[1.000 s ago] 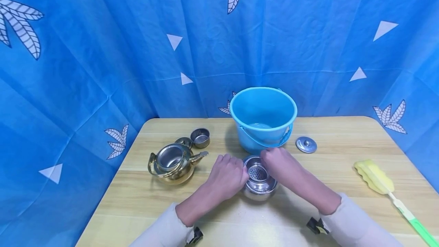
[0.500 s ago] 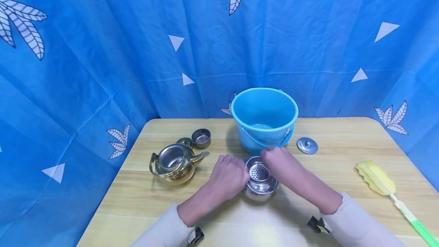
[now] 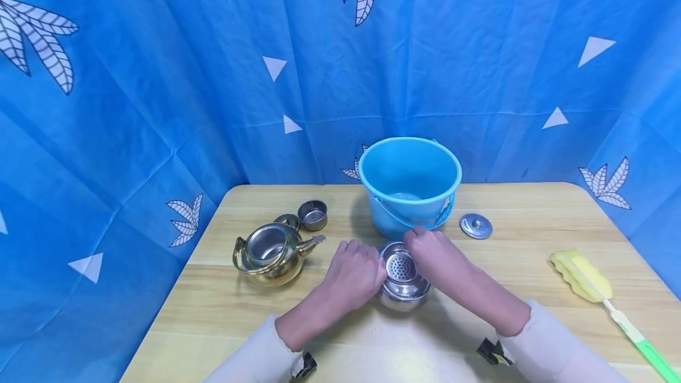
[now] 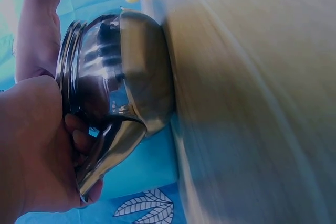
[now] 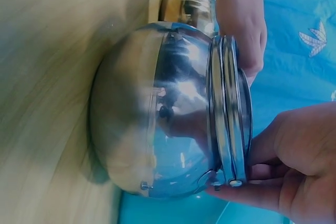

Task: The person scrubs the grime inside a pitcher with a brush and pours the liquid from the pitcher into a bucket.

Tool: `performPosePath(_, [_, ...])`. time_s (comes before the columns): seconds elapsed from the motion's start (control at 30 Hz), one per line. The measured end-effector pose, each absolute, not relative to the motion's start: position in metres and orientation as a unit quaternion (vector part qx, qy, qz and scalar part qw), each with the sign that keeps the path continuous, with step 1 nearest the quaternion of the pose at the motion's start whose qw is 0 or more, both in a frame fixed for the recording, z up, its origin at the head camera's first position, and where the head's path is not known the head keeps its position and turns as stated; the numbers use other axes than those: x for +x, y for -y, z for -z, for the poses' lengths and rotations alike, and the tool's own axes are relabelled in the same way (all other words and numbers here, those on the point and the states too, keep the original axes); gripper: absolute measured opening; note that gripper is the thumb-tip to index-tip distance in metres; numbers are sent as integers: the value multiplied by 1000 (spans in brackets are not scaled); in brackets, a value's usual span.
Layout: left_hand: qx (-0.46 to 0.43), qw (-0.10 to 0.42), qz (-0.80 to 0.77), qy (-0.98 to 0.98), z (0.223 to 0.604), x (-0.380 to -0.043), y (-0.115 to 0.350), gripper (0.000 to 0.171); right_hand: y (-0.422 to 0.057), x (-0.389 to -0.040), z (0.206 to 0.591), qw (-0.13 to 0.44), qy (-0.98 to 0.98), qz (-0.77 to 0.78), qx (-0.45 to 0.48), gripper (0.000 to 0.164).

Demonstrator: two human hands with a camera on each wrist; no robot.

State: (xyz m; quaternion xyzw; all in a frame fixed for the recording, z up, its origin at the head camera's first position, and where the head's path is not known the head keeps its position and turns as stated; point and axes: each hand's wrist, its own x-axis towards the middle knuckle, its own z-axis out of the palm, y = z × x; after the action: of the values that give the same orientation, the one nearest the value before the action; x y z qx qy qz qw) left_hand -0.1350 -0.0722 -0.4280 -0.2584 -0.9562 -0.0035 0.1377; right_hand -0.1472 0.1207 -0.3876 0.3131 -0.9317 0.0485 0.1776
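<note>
Head view downward, wrist views close

No readable text, label, brand, number or sign is showing in any of the views.
</note>
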Motion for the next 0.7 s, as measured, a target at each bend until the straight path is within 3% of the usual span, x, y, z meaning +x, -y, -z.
performPosePath(0.43, [-267,135,3,954,428,-135,73,37,-120,-145,386,193,927,-38,321,18])
performPosePath(0.7, [-276,85,4,957,422,-137,77,46,-119,-148,385,178,931,-28,318,18])
